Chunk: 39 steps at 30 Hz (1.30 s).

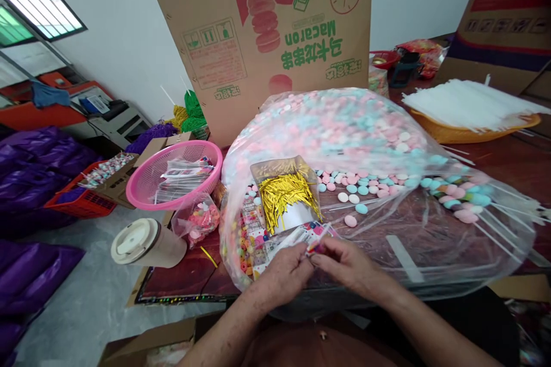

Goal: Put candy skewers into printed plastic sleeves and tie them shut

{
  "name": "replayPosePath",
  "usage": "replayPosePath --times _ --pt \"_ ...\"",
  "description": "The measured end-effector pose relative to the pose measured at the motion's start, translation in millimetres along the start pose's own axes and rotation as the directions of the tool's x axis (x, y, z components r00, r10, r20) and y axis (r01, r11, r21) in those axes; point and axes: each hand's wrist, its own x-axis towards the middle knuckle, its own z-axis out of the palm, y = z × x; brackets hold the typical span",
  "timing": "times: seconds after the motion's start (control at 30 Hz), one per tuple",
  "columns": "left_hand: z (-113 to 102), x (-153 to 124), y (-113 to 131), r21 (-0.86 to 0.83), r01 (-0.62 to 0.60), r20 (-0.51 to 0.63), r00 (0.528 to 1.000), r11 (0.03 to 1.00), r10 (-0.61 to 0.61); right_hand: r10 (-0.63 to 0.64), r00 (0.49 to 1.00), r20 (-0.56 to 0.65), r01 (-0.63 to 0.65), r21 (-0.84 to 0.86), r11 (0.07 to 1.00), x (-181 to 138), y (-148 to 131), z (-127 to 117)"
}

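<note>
My left hand and my right hand meet at the table's front, fingers closed on a small printed plastic wrapper. A white stick shows at its upper end; what else the wrapper holds is hidden by my fingers. Just beyond my hands lies a pile of flat printed wrappers. Gold twist ties fill a small clear bag behind them. Pink, blue and white round candies lie loose in a large clear plastic bag spread over the table.
To the left stand a pink basket of packets, a lidded cup and a bag of small candies. A tall cardboard box rises behind. At right, white sticks fill a yellow basket.
</note>
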Motion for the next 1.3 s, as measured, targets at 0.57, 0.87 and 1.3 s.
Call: replayPosePath --times 0.57,0.87,1.3 --pt "-26 -8 11 -0.255 0.071 0.236 0.972 0.964 -0.009 -0.563 0.648 0.513 0.701 -0.69 0.177 7 -23 7" --pt "-30 -27 3 0.827 -0.456 0.326 0.865 0.329 0.381 0.243 0.826 0.509 -0.255 -0.047 0.966 -3 -9 33" --pt "-55 -34 -32 -0.77 -0.116 -0.495 0.729 0.628 -0.473 0.133 0.99 -0.045 -0.12 -0.763 0.635 105 -4 62"
